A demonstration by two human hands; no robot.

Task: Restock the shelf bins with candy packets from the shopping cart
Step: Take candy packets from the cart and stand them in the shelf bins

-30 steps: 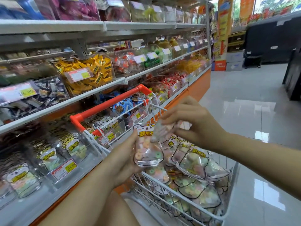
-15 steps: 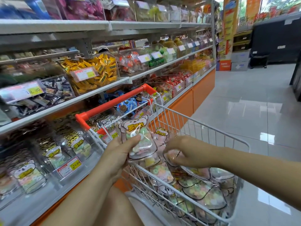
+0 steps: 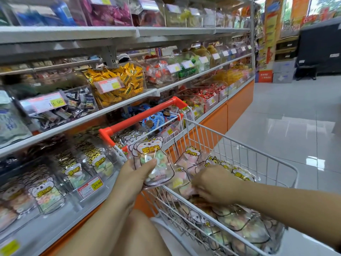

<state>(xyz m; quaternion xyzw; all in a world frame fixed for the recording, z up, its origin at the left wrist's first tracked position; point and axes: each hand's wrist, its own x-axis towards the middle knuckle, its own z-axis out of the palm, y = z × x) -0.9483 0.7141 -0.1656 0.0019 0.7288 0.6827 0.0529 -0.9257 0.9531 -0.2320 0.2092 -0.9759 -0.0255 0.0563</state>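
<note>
My left hand (image 3: pixel 137 175) grips a clear candy packet (image 3: pixel 153 159) of pastel ring sweets with a cartoon bear label, held upright above the near rim of the white wire shopping cart (image 3: pixel 258 156). My right hand (image 3: pixel 212 183) is down inside the cart among a pile of the same packets (image 3: pixel 239 222), fingers curled on one of them. The lowest shelf bins (image 3: pixel 60 182) at left hold matching packets.
An orange cart handle (image 3: pixel 140 117) stands between the hands and the shelves. Upper shelves carry clear bins of yellow (image 3: pixel 120 84), red and green sweets with price tags. The tiled aisle floor (image 3: pixel 286 117) stretches to the right; dark displays stand at the far end.
My right hand has dropped from beside the held packet into the cart's pile. My left hand has kept its packet and shifted slightly left towards the shelf.
</note>
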